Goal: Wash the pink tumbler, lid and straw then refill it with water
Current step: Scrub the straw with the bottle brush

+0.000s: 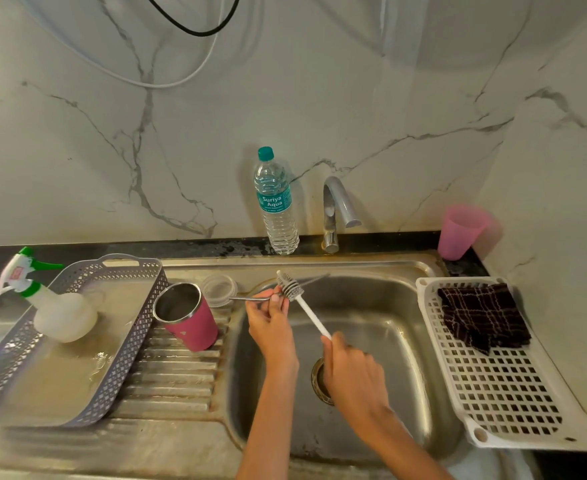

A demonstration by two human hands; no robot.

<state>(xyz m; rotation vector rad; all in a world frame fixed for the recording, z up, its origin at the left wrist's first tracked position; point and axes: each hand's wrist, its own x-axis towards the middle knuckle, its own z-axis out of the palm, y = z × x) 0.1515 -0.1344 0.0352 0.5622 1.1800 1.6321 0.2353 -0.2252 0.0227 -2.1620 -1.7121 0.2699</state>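
The pink tumbler (190, 320) stands open on the ribbed drainboard, left of the sink basin (371, 327). Its clear lid (218, 289) lies just behind it. My left hand (269, 318) pinches the thin metal straw (250, 298) over the basin's left edge. My right hand (351, 372) grips the white handle of a brush (294, 292), whose bristle head touches the straw beside my left fingertips.
A water bottle (276, 202) and the tap (337, 209) stand behind the sink, a pink plastic cup (458, 232) at the back right. A grey basket (105, 327) holds a spray bottle (47, 303). A white rack (514, 393) carries a dark cloth (482, 317).
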